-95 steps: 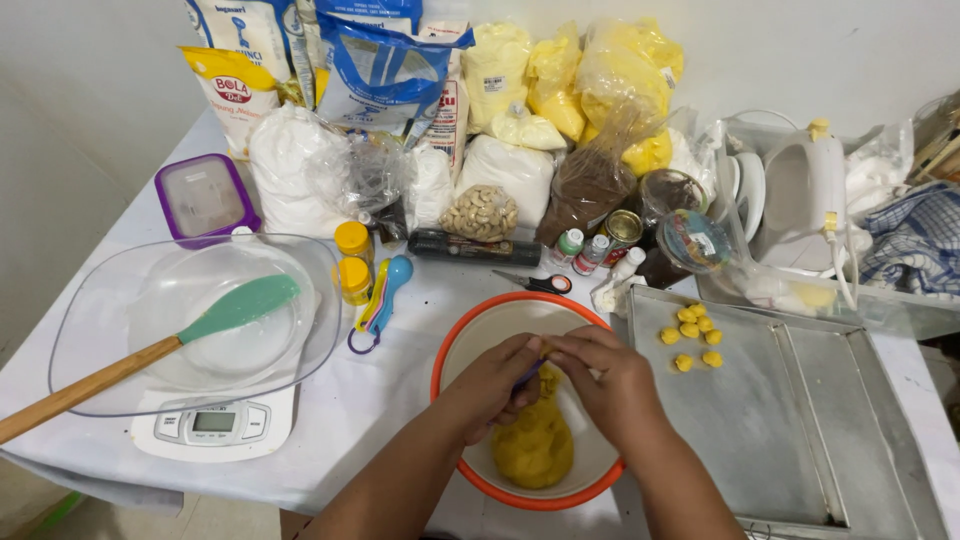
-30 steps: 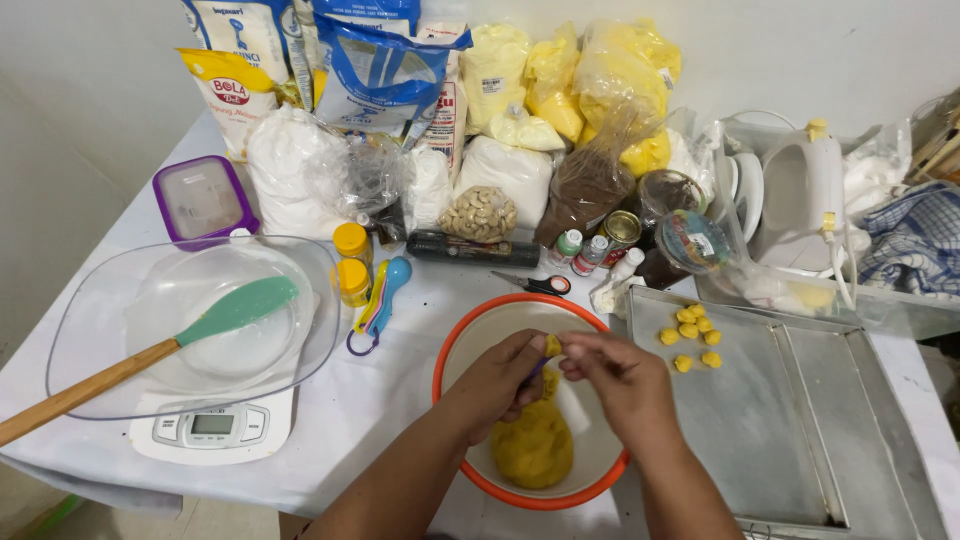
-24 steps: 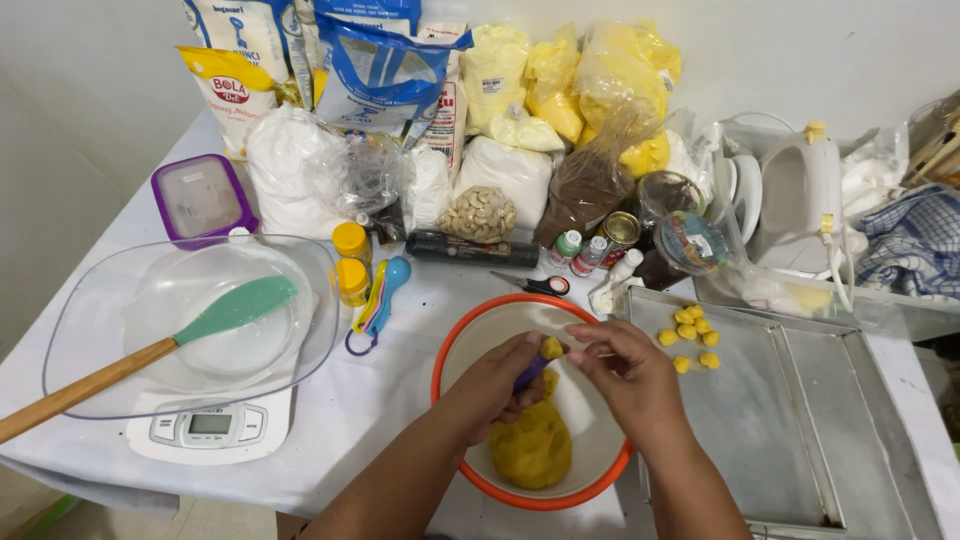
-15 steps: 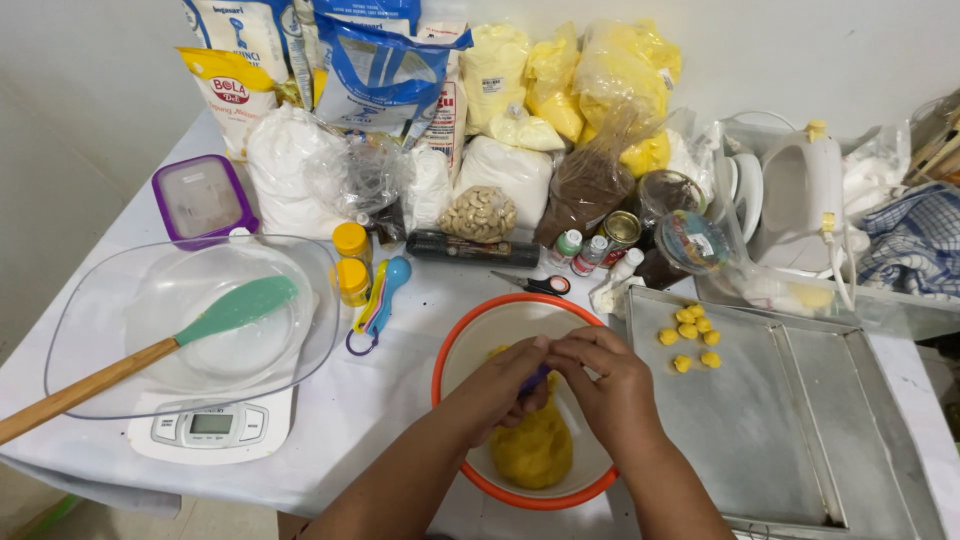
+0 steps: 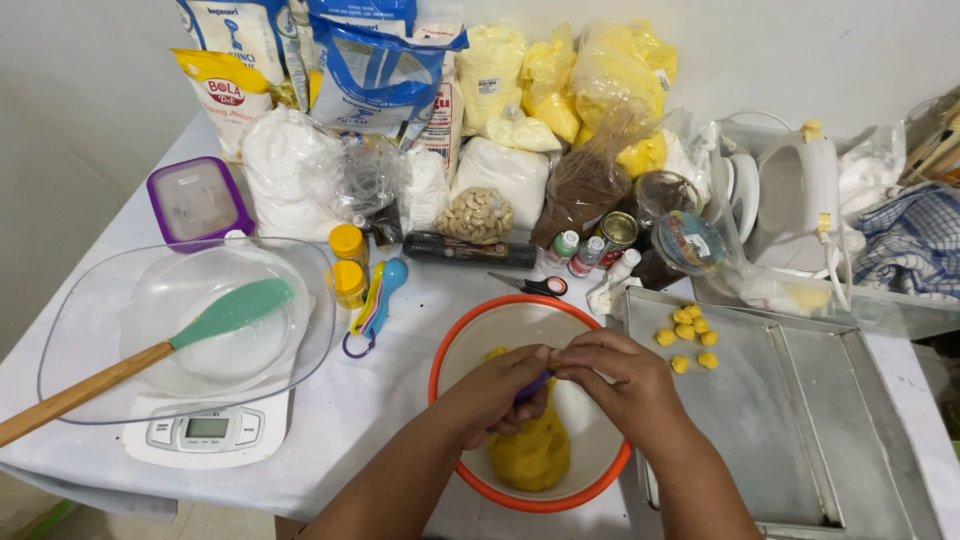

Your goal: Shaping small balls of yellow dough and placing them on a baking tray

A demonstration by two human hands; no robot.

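An orange-rimmed white bowl [image 5: 470, 335] sits in front of me with a lump of yellow dough [image 5: 530, 455] in it. My left hand [image 5: 500, 395] is over the bowl, closed on a small purple tool that pokes out between the hands. My right hand [image 5: 620, 385] meets it fingertip to fingertip above the dough, fingers pinched together; what they pinch is hidden. Several small yellow dough balls [image 5: 688, 335] lie at the near-left corner of a metal baking tray [image 5: 800, 420] to the right.
A clear bowl [image 5: 90, 330] with a green wooden-handled spatula [image 5: 200, 325] stands on a white scale [image 5: 205, 432] at left. Bags of flour, nuts and yellow packets [image 5: 470, 110] line the back. Scissors [image 5: 530, 285], small bottles and a white hand mixer [image 5: 795, 190] lie behind the bowl and tray.
My hands were apart with a bit of yellow dough showing between them; they have closed together over the bowl and the bit is hidden now.
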